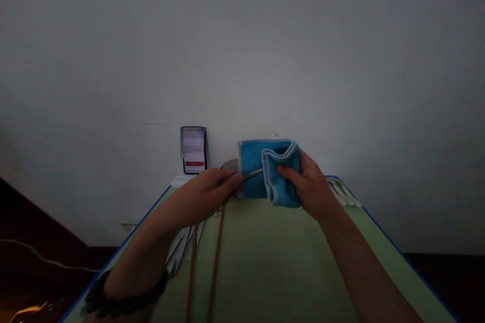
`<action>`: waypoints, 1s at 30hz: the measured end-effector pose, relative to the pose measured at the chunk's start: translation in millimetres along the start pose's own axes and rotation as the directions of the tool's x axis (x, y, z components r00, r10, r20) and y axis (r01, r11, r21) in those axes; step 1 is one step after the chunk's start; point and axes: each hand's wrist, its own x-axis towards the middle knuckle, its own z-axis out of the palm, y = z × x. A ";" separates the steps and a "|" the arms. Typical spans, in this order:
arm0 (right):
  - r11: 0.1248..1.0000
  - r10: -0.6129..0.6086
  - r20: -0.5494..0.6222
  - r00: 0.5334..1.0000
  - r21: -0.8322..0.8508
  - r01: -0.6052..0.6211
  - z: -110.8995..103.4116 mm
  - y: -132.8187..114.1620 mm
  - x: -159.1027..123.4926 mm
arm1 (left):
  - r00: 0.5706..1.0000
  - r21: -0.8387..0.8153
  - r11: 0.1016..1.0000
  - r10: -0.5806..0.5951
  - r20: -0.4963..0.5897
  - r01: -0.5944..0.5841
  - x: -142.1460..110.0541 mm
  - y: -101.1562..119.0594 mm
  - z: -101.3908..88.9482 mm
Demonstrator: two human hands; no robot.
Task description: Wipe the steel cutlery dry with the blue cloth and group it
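My right hand (pixel 308 186) grips a folded blue cloth (pixel 254 161), thumb pressed on a fold, above the far end of a green table (pixel 273 257). My left hand (pixel 212 189) pinches the handle of a thin metal utensil (pixel 253 173) whose other end is wrapped inside the cloth. What kind of utensil it is stays hidden by the cloth. A dark bead bracelet sits on my left wrist.
A phone (pixel 193 150) stands upright against the white wall at the table's far edge. Two wooden chopsticks (pixel 215 257) and several pale utensils (pixel 182 242) lie under my left arm. More white utensils (pixel 343 193) lie at the far right. The table has blue edges.
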 end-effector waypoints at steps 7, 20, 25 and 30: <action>0.982 -0.005 -0.045 0.999 -0.186 -0.003 2.8 -5.1 -3.7 | 0.998 0.000 1.000 0.020 0.066 -0.020 -5.9 -2.2 -8.7; 0.992 0.125 -0.576 0.808 0.098 -0.083 -0.2 5.6 2.0 | 0.914 -0.192 0.979 0.142 0.380 -0.072 -11.9 29.9 16.0; 0.962 0.213 -0.609 0.764 0.268 -0.054 4.4 2.0 1.1 | 0.853 -0.293 0.955 0.179 0.491 -0.031 -7.8 19.2 13.5; 0.835 0.383 -0.492 0.782 0.546 -0.065 18.7 1.8 -2.8 | 0.902 -0.183 0.975 0.190 0.387 -0.127 5.4 18.7 30.0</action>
